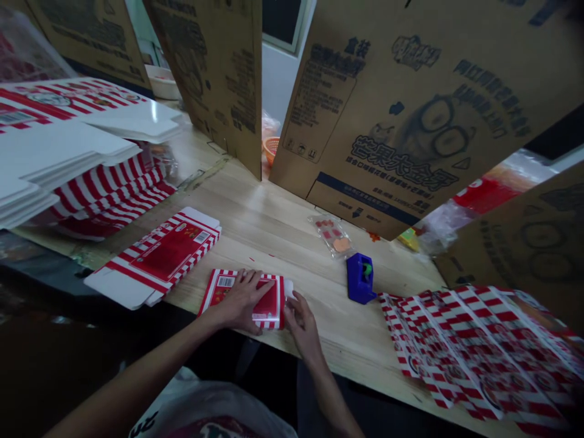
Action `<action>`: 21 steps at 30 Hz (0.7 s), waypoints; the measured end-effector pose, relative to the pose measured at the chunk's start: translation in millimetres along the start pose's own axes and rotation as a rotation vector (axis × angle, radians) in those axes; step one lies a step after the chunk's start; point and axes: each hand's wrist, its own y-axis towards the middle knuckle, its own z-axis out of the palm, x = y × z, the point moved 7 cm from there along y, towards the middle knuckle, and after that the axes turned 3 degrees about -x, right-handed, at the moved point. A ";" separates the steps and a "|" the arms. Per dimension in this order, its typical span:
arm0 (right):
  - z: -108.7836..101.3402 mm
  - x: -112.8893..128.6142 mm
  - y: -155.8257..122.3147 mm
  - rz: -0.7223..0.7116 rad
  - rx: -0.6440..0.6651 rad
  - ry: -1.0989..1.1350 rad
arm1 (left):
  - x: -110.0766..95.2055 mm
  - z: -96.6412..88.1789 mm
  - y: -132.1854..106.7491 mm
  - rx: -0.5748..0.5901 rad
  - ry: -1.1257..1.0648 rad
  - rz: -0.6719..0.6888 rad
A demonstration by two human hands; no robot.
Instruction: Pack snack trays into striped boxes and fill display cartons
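Observation:
A red-and-white striped carton box (269, 298) lies flat near the table's front edge, a barcode on its left part. My left hand (241, 301) is laid across it, fingers spread toward the far edge and thumb by the near edge, holding it down. At the box's right end, my right hand (301, 319) is closed with bent fingers against the small white end flap (288, 288). Its fingertips are partly hidden. To the left lies another striped carton (168, 252) with its white end flaps sticking out.
A blue tape dispenser (360, 280) and a clear packet of small pieces (332, 236) lie beyond my right hand. Flat striped cartons (474, 347) spread at right; stacked cartons (68, 146) stand at left. Tall cardboard sheets (410, 121) line the back, near an orange basket (270, 149).

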 end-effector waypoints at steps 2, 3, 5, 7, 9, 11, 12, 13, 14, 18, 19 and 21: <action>-24.6 1.5 -5.7 -0.019 -0.237 0.035 | 2.1 -7.8 1.1 -0.077 0.007 -0.081; -32.8 2.4 -10.7 -0.037 -0.324 0.055 | 2.0 -12.7 1.4 -0.122 0.006 -0.138; -34.1 0.8 -19.6 -0.036 -0.373 0.177 | -2.7 -22.8 0.3 -0.206 -0.012 -0.249; -21.5 -2.9 -24.2 0.020 -0.319 0.340 | -12.5 -29.4 -3.5 -0.258 -0.055 -0.314; -12.7 -5.9 -26.6 0.089 -0.335 0.472 | -21.0 -30.2 -9.3 -0.278 -0.134 -0.332; -12.6 -7.0 -27.7 0.142 -0.403 0.567 | -22.3 -25.8 -16.2 -0.287 -0.286 -0.316; -13.0 -6.5 -27.6 0.161 -0.408 0.612 | -19.9 -22.4 -19.6 -0.296 -0.389 -0.299; -12.6 -5.5 -27.2 0.176 -0.381 0.654 | -16.3 -18.2 -22.8 -0.301 -0.499 -0.275; -11.5 -4.3 -27.2 0.189 -0.334 0.685 | -11.9 -13.4 -26.0 -0.303 -0.603 -0.252; -11.8 -12.2 -37.2 0.188 -0.291 0.694 | 3.6 9.5 -41.1 -0.321 -0.865 -0.218; -11.6 -16.8 -41.1 0.163 -0.312 0.672 | 5.2 16.1 -45.0 -0.327 -0.907 -0.216; -9.3 -26.7 -48.4 0.093 -0.364 0.600 | 6.6 31.4 -50.8 -0.301 -0.985 -0.237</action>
